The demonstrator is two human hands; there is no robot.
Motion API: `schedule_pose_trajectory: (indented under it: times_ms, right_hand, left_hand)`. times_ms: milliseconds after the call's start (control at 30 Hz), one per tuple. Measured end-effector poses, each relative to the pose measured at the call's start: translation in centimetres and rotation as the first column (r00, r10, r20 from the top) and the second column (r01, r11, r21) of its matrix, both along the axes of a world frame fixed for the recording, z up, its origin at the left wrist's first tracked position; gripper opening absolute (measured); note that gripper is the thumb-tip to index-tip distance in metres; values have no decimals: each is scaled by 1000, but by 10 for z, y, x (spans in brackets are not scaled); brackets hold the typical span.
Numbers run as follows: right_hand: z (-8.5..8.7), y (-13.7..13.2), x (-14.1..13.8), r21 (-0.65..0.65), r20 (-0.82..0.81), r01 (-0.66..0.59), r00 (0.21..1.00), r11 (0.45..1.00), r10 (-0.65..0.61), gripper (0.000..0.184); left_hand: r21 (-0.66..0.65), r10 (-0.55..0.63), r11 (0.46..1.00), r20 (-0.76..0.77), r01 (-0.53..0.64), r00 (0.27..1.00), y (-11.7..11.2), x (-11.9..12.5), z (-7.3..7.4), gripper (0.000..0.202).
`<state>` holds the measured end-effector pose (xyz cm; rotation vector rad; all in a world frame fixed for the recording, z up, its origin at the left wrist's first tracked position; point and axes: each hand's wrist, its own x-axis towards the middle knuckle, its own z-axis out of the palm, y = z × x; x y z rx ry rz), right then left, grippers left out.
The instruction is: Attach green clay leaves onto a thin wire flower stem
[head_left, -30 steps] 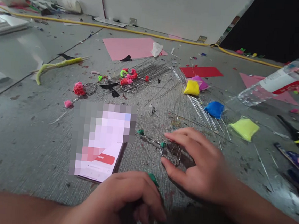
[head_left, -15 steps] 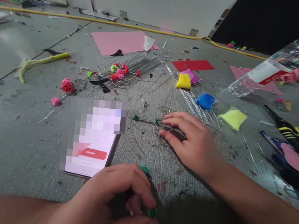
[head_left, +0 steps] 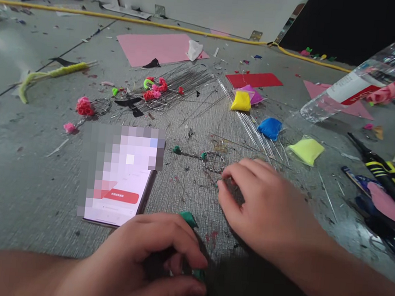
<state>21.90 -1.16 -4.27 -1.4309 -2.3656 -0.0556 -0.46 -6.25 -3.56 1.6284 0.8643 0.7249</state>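
Note:
My left hand (head_left: 154, 266) is curled shut at the bottom middle around a lump of green clay (head_left: 189, 219), which pokes out above and below the fingers. My right hand (head_left: 264, 209) rests on the floor to its right, thumb and fingers pinched together on something small that I cannot make out. Just beyond its fingertips lies a wire loop piece with green clay beads (head_left: 203, 156). A phone (head_left: 120, 178) with a lit screen lies to the left of both hands.
Thin metal wires (head_left: 189, 85) are spread over the grey floor with clay bags: yellow (head_left: 241, 101), blue (head_left: 270, 127), lime (head_left: 306, 149). Pink clay flowers (head_left: 83, 106), pink paper (head_left: 158, 48), red paper (head_left: 253, 79), a tipped plastic bottle (head_left: 358, 86) and tools (head_left: 382, 171) lie around.
My right hand slid along the wire loop piece, then drew back toward me and closed into a pinch, uncovering the loop. The left hand stayed curled on the green clay.

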Motion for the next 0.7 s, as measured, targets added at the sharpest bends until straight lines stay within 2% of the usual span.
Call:
schedule_pose_trajectory:
  times_ms: [100, 333, 467, 567, 700]
  right_hand:
    - [-1, -7, -3, -56, 71, 20, 997, 998, -16, 16]
    - [-5, -7, -1, -71, 69, -51, 996, 996, 56, 25]
    - [-3, -9, -2, -79, 76, -77, 994, 994, 83, 26]
    - [-1, -9, -5, -108, 3, -167, 986, 980, 168, 23]
    - [-4, -3, -7, -184, -162, -304, 947, 935, 276, 19]
  left_hand:
    - [66, -15, 998, -23, 17, 1000, 0, -1, 0, 6]
    - [223, -63, 971, -119, 88, 991, -4, -2, -2, 11]
    - [329, 4, 943, -169, 52, 986, -5, -3, -3, 14]
    - [409, 49, 912, -180, 29, 982, -6, -4, -6, 16]
    - [466, 121, 884, -171, -28, 978, -7, -5, -9, 16]
